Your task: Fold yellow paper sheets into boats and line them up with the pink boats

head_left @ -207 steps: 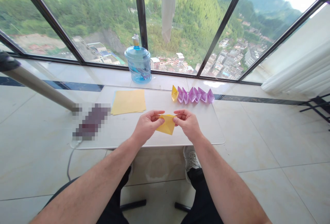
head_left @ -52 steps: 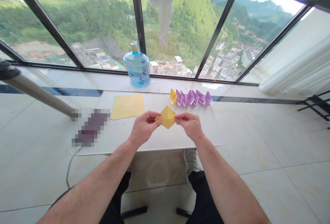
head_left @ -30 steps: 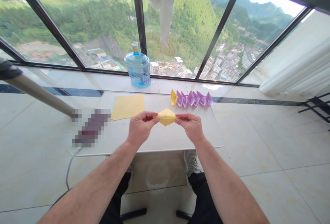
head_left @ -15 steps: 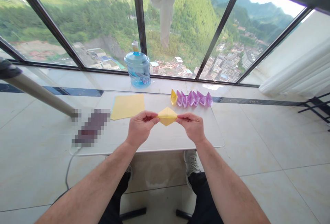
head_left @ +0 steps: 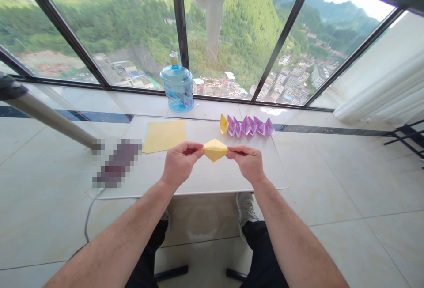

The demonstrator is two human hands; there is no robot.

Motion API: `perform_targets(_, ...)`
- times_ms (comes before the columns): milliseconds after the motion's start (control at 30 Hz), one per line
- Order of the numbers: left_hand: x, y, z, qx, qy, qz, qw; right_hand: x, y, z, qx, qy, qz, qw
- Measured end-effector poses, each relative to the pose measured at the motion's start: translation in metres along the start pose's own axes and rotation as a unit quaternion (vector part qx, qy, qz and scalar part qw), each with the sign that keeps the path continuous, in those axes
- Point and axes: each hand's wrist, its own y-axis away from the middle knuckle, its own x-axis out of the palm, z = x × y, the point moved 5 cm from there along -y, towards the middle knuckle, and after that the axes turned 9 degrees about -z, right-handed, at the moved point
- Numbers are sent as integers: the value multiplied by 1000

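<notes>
A folded yellow paper (head_left: 215, 150), diamond-shaped with a crease across its middle, is held up over the white table (head_left: 198, 180). My left hand (head_left: 181, 161) pinches its left corner between thumb and fingers. At the right corner, my right hand (head_left: 247, 161) grips it the same way. Just behind stands a yellow paper boat (head_left: 224, 124) at the left end of a row, with several purple paper boats (head_left: 250, 126) beside it. Left of my hands lies a stack of yellow paper sheets (head_left: 165, 135).
A blue water jug (head_left: 177, 87) stands by the window behind the table. On the table's left side is a pixelated dark object (head_left: 117, 164) with a cable. A slanting pole (head_left: 53, 115) crosses at far left; a black rack (head_left: 406, 140) is at far right.
Both hands keep hold of the yellow paper's corners, nearly in the same place. Its lower half looks slightly narrower and more pointed than before.
</notes>
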Motion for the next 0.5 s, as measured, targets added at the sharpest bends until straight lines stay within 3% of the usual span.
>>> perform_targets(300, 0, 2, 1, 75, -115, -32, 990, 6, 4, -3, -23, 49, -7, 998)
perform_targets(500, 1, 5, -2, 94, -154, -49, 982, 11, 9, 5, -121, 116, -6, 986)
